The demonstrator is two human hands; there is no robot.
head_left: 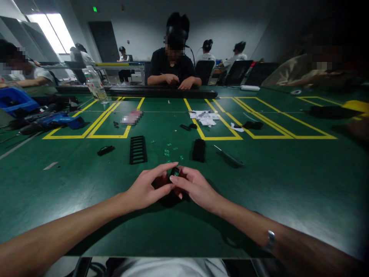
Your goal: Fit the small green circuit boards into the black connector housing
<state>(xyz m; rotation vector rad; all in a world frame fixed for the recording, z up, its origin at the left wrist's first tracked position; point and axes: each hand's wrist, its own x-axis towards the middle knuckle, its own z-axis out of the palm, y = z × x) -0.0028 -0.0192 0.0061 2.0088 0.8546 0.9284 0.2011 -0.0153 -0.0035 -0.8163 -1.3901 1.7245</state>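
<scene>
Between my fingertips, low over the green table, is a small black part (175, 171) with a shiny green piece showing in it. My left hand (148, 184) pinches it from the left with thumb and forefinger, and my right hand (197, 187) closes on it from the right. Just beyond lie several small, clear greenish pieces (167, 152). To their left rests a black slotted frame (138, 150), with a small black piece (105, 150) farther left. A dark ribbed block (198, 150) lies to their right, beside a slim tool with a grey handle (232, 157) and a thin metal shaft.
Yellow tape rectangles mark the green table (161, 127). White crumpled paper (206, 116), a pink packet (132, 117), a plastic bottle (96, 86) and a blue-black power tool (62, 122) lie or stand beyond. Behind a black rail (164, 92), a person (173, 65) sits opposite.
</scene>
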